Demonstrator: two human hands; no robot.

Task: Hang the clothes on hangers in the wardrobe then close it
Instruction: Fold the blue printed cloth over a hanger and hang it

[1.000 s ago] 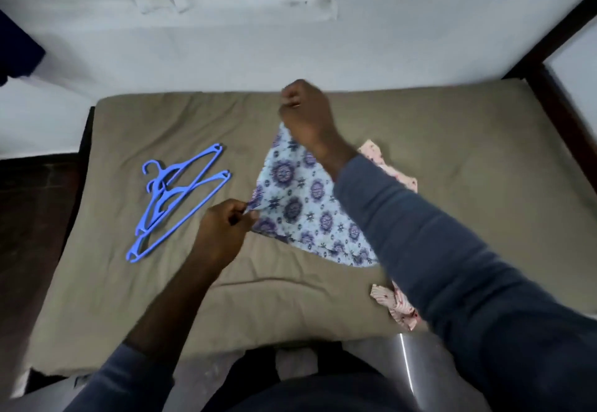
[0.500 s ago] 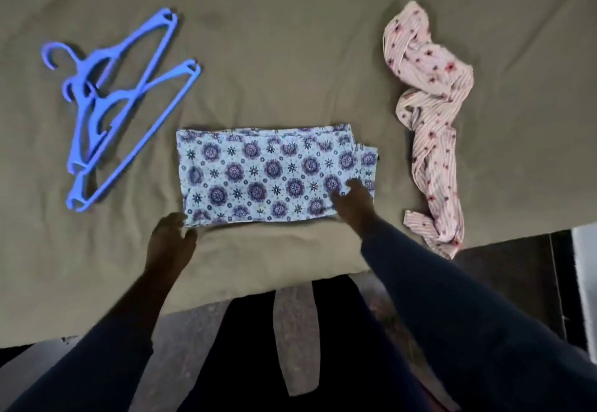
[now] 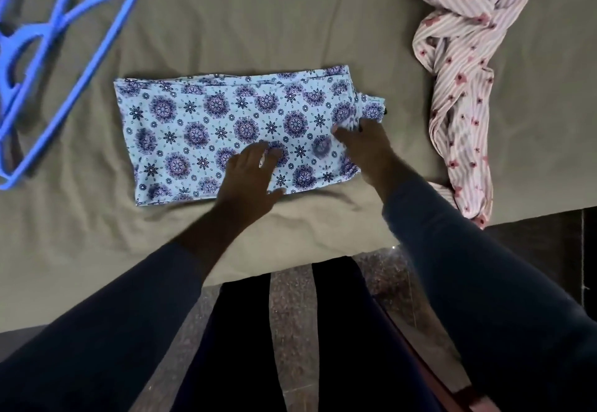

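evidently both the left hand (image 3: 248,178) and the right hand (image 3: 366,146) are pressing flat, fingers (image 3: 255,153) straight and gripping nothing, on the folded patterned garment (image 3: 200,120) lying on the bed (image 3: 258,23), probably smoothing it for the blue hangers (image 3: 74,56) nearby.

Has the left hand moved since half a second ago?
Yes. The left hand slid rightward, from the near-left corner of the patterned cloth to its middle, where it rests now.

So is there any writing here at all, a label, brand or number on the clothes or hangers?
None can be read.
Blue patterned cloth: a printed flower pattern only, no words.
Pink striped cloth: stripes and flowers only.
Hangers: plain blue, no mark visible.
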